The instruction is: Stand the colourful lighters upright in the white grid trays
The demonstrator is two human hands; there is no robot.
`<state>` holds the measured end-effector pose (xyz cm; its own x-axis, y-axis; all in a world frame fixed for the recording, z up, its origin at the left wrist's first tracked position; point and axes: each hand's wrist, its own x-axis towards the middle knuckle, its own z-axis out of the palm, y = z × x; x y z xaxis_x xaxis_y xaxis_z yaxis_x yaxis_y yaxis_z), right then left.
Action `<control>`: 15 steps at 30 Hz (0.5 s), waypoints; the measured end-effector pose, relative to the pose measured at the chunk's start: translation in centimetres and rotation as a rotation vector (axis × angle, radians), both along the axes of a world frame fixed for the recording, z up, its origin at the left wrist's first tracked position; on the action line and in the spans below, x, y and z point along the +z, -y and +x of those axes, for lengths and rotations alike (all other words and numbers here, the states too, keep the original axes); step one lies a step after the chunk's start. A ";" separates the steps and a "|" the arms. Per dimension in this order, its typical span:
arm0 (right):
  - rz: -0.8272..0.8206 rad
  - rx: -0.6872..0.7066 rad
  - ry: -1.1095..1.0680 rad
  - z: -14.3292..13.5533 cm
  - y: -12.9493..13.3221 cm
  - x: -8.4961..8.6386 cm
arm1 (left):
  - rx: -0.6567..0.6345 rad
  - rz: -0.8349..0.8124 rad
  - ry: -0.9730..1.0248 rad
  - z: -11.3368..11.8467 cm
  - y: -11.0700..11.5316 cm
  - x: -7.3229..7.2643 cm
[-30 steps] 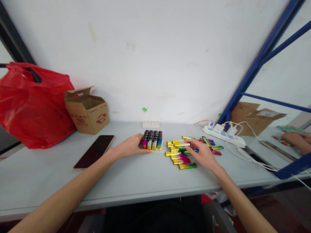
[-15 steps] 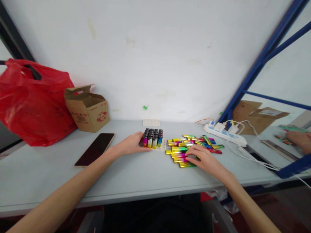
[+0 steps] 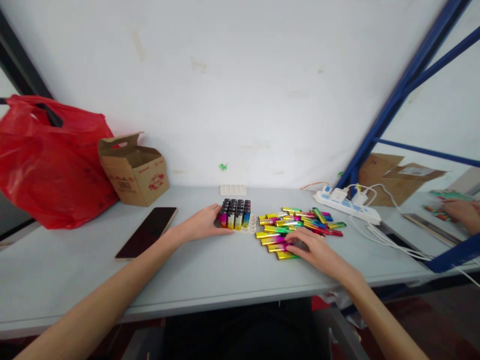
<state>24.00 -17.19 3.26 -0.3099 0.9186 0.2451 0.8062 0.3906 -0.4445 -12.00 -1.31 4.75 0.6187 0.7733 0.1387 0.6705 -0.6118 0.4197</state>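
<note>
Several lighters [image 3: 231, 220] with black tops stand upright in rows in a white slotted tray [image 3: 252, 225]; slots show bare at its right end. My left hand [image 3: 204, 221] is closed around the left side of this group, thumb at the front and fingers behind. To the right lies a loose spread of shiny lighters in yellow, magenta, green, blue and red [image 3: 287, 222]. Over its near edge my right hand [image 3: 311, 245] bends down, thumb and fingertips closed on a yellow-and-magenta lighter [image 3: 275, 247] lying flat. The fingers hide that lighter's right end.
A second white tray [image 3: 233, 190] lies by the wall. Left are a phone [image 3: 148, 232], an open cardboard box [image 3: 137, 175] and a red plastic bag [image 3: 56, 160]. A power strip [image 3: 348, 205] with cables is at right; beyond the blue frame [image 3: 393, 117] is another person's hand [image 3: 463, 212].
A few lighters at the near edge of the spread have shifted slightly left under my right hand. My left hand stays at the tray. The camera view has moved a little.
</note>
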 end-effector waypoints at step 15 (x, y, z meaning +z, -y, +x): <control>0.294 -0.035 -0.079 -0.5 -1.1 -1.1 | 0.003 -0.022 -0.019 0.3 0.5 0.6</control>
